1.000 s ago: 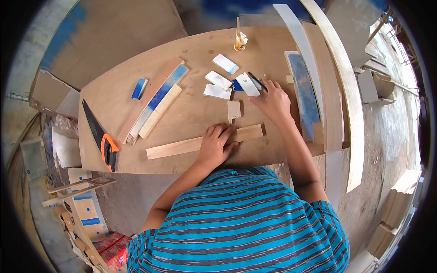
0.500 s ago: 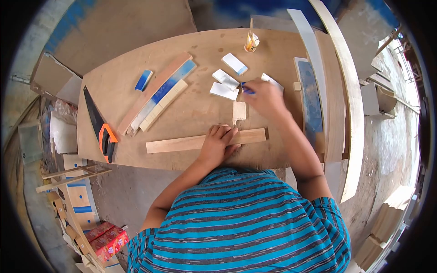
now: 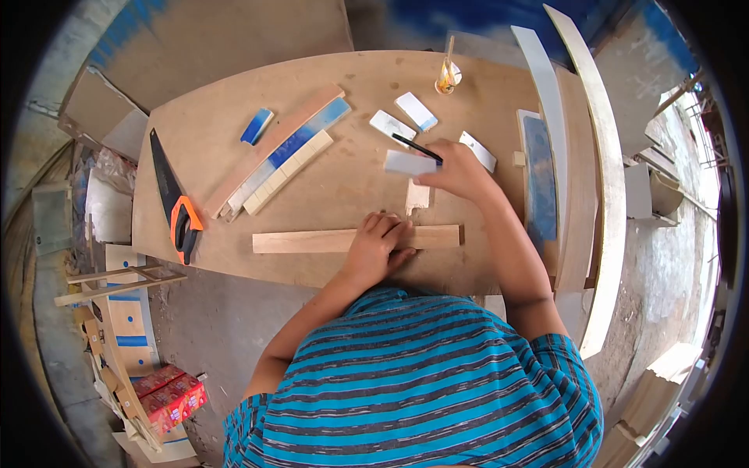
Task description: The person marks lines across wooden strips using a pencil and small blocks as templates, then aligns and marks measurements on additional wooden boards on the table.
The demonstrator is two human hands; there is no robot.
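My left hand [image 3: 379, 243] is pressed down on a pale wooden strip [image 3: 304, 241] lying crosswise near the table's front edge, its fingers bent over the wood. Farther forward, my right hand [image 3: 459, 173] is closed round a slim black pen [image 3: 416, 147] pointing left. A blurred white block [image 3: 407, 162] reaches into the same hand, by the thumb. Just beneath that hand lies a small cream wooden piece [image 3: 417, 197] with a ragged end. Other white blocks lie around it: one to the left [image 3: 390, 125], one with a blue edge [image 3: 416, 111], another at the right [image 3: 478, 150].
An orange-handled handsaw [image 3: 186, 226] lies at the table's left. Nearby are a small blue block [image 3: 257, 125] and long painted strips [image 3: 300, 148]. At the back stands a cup with a stick [image 3: 448, 78]. Long curved boards [image 3: 601, 171] line the right edge.
My right hand has drawn slightly nearer; the black pen and white block now show at its fingers, where a blue patch showed before. The left hand stays on the strip. The view has shifted slightly.
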